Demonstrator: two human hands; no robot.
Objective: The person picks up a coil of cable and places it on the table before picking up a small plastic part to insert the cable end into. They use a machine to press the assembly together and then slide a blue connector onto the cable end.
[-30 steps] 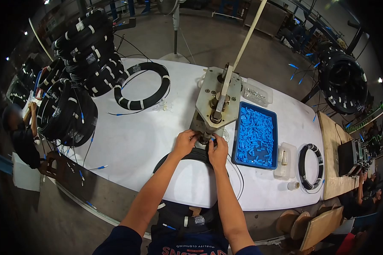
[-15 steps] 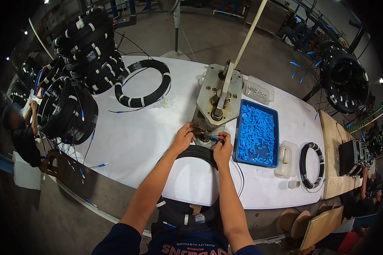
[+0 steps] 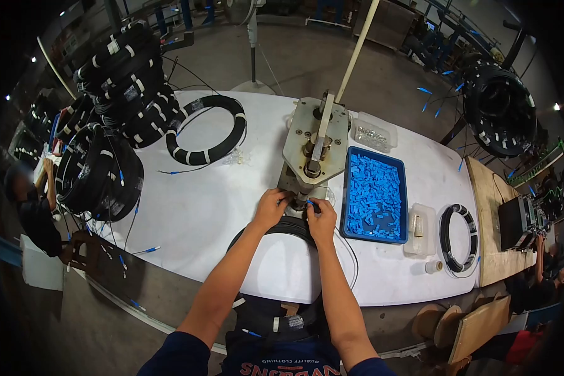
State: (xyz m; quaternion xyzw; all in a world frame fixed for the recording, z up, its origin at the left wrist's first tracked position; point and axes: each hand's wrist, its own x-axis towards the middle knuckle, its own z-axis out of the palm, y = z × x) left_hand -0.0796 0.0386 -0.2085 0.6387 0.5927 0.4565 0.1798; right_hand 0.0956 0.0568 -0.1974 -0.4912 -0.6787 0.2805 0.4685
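White and broad, the table (image 3: 200, 207) fills a workshop floor, with a hand-lever press (image 3: 312, 153) bolted near its middle and a long pale lever (image 3: 356, 53) rising from it. Both hands meet at the base of the press. The left hand (image 3: 271, 210) is curled with its fingertips against the press base; what it pinches is too small to tell. The right hand (image 3: 321, 219) pinches a small blue connector (image 3: 309, 202) at the end of a thin black cable, held right at the press base. A black cable coil (image 3: 276, 229) lies on the table under both wrists. Just right of the press sits a blue tray (image 3: 375, 197) full of blue connector parts. Further right lies a small cable coil (image 3: 457, 238); a larger taped coil (image 3: 207, 128) lies at the left, beside stacked coils (image 3: 125, 75).
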